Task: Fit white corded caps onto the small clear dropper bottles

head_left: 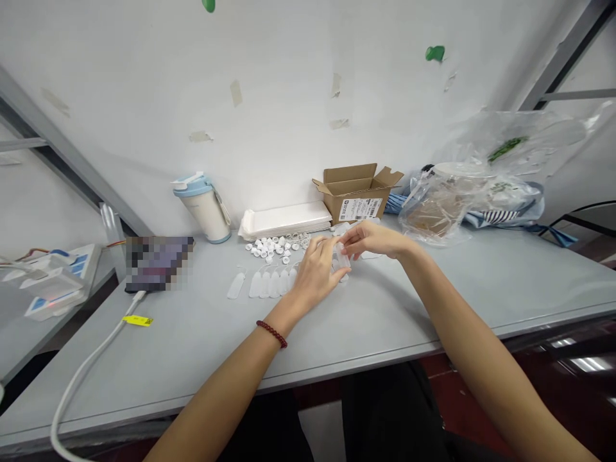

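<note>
My left hand (315,273) wears a dark red bead bracelet (272,333) at the wrist and reaches over the right end of a row of flat, bottle-shaped translucent pieces. From the other side my right hand (373,240) meets it. Between the fingertips of both hands is a translucent plastic piece (342,256), pinched by my right fingers with my left thumb and fingers closed about it; its details are blurred. One similar translucent piece (236,285) lies apart at the row's left end. Behind the row is a loose heap of small white caps (274,247).
A stack of white flat sheets or trays (286,219) and an open cardboard box (359,192) stand against the wall. To the left are a tumbler (205,208) and a pixelated device (158,263) with a white cable (96,356). Plastic bags (437,205) crowd the right back.
</note>
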`<state>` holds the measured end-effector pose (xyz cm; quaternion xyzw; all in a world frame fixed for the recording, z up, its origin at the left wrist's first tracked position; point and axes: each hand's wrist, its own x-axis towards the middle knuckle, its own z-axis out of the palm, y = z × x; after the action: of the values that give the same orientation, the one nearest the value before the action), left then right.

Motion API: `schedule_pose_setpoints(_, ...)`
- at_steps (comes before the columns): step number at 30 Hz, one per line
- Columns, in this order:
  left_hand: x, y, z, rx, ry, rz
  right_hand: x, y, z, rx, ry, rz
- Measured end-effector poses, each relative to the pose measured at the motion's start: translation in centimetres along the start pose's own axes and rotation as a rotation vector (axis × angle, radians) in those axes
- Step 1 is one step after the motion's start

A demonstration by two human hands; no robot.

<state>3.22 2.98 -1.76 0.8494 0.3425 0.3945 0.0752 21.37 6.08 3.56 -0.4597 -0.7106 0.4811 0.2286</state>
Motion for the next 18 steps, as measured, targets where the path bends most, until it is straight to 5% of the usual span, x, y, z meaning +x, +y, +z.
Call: schedule_pose_setpoints(18,-0.1,0.6,1.0,0.043,-0.223,-0.142,0.5,1.4,-0.2,-0.023,-0.088,0.182)
